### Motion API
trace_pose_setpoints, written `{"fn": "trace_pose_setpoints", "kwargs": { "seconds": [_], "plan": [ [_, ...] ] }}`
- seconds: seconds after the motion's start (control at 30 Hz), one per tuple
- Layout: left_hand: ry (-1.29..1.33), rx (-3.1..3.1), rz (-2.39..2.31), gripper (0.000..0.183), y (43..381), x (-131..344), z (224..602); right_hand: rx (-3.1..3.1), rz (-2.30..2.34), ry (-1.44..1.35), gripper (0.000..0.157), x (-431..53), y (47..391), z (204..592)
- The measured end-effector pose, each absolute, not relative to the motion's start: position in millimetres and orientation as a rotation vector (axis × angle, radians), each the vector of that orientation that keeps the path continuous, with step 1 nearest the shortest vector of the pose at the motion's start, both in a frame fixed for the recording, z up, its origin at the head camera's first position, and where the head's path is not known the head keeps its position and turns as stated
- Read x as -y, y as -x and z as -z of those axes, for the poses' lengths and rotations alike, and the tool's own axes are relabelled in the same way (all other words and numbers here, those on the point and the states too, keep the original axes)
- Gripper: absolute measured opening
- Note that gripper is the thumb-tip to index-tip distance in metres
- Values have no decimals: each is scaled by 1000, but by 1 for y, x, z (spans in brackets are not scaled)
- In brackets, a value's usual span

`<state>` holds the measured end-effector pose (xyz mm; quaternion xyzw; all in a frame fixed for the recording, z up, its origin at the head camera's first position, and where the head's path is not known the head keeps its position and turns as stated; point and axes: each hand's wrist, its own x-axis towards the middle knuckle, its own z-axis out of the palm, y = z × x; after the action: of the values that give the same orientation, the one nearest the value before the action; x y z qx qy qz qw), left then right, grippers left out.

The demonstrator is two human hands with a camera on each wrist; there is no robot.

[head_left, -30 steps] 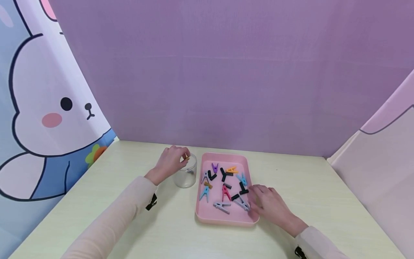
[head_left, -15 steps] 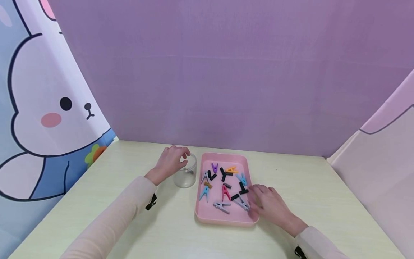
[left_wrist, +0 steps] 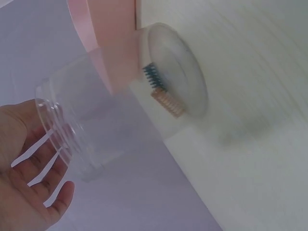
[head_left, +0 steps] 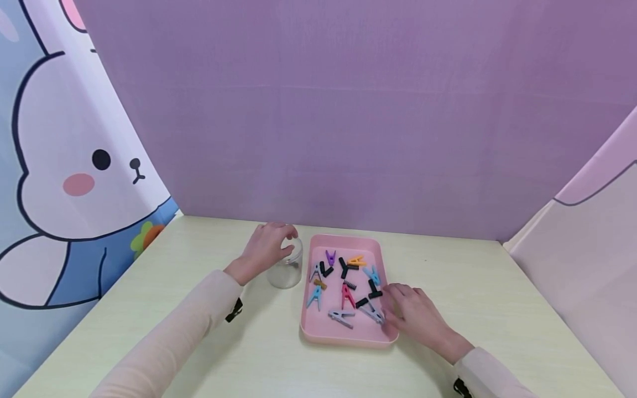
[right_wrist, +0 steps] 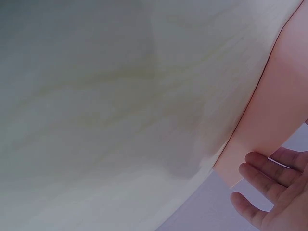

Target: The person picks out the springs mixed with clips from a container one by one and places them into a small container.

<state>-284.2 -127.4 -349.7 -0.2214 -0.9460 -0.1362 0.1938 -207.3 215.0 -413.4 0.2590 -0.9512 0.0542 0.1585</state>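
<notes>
My left hand (head_left: 266, 244) hovers over the mouth of a clear plastic jar (head_left: 285, 275), fingers loosely bent and holding nothing. Through the jar's wall in the left wrist view, a dark toothed clip piece (left_wrist: 154, 77) and a tan toothed clip piece (left_wrist: 168, 102) lie at the bottom. At the right side of a pink tray (head_left: 343, 338), my right hand (head_left: 415, 310) rests against the rim with relaxed fingers. Nearest to it in the tray are a grey clothespin (head_left: 373, 313) and a black clip piece (head_left: 374, 289).
The tray also holds a red clothespin (head_left: 347, 297), a yellow one (head_left: 356, 261), a purple one (head_left: 330, 257), blue ones and several black clip pieces, plus another tan piece (head_left: 320, 284). The jar stands just left of the tray on the pale table (head_left: 239, 359). A purple curtain (head_left: 318, 121) hangs behind.
The tan clip piece pinched in my left hand a second ago has been let go into the jar. My left hand has shifted slightly right; the right hand has stayed put.
</notes>
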Motion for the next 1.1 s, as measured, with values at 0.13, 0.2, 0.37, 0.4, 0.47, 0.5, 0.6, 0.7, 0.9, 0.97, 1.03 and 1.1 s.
{"fn": "trace_pose_setpoints", "kwargs": {
  "seconds": [0.13,0.2,0.37,0.4,0.47,0.5,0.6,0.7,0.9,0.97,1.03,1.1],
  "plan": [
    [672,2629,390,20,281,122,346,2707,-149,-742,45,-215,207,413],
    [696,2621,388,19,279,118,346,2693,-149,-746,45,-215,207,413],
    [722,2623,338,20,275,109,345,2669,-155,-757,44,-215,207,414],
    [722,2627,323,20,274,108,345,2666,-155,-758,44,-214,207,414],
    [722,2640,298,21,271,103,344,2666,-157,-761,44,-214,207,414],
    [724,2645,285,20,270,101,344,2662,-156,-763,44,-214,207,414],
    [745,2670,244,19,266,94,345,2659,-156,-765,43,-214,207,414],
    [795,2689,219,19,262,88,347,2659,-153,-766,43,-214,207,414],
    [889,2711,141,22,261,76,358,2680,-157,-756,44,-214,208,414],
    [905,2710,96,25,260,74,362,2683,-160,-754,44,-214,208,414],
    [924,2708,62,28,260,71,367,2680,-165,-755,44,-214,208,414],
    [947,2706,38,30,260,69,370,2675,-168,-757,44,-214,208,414]
  ]
}}
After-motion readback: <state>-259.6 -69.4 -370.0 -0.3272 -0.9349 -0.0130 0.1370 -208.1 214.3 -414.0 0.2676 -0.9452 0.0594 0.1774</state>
